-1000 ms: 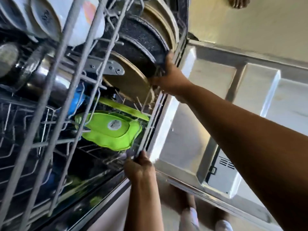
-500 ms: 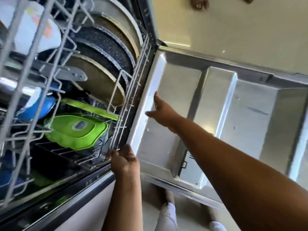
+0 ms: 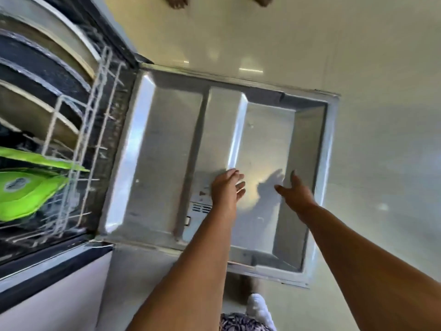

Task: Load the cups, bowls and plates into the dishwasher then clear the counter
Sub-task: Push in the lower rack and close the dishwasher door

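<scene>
Let go of the rack (image 3: 78, 144). Left hand (image 3: 228, 187) and right hand (image 3: 294, 193) now empty, fingers spread, over the open dishwasher door (image 3: 164, 139). Loading looks done, so door next.

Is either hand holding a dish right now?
No, the left hand and right hand are both open and empty over the dishwasher door.

Rack (image 3: 78, 144) left, door (image 3: 167, 139) right — both hands (image 3: 226, 189) above door.
</scene>
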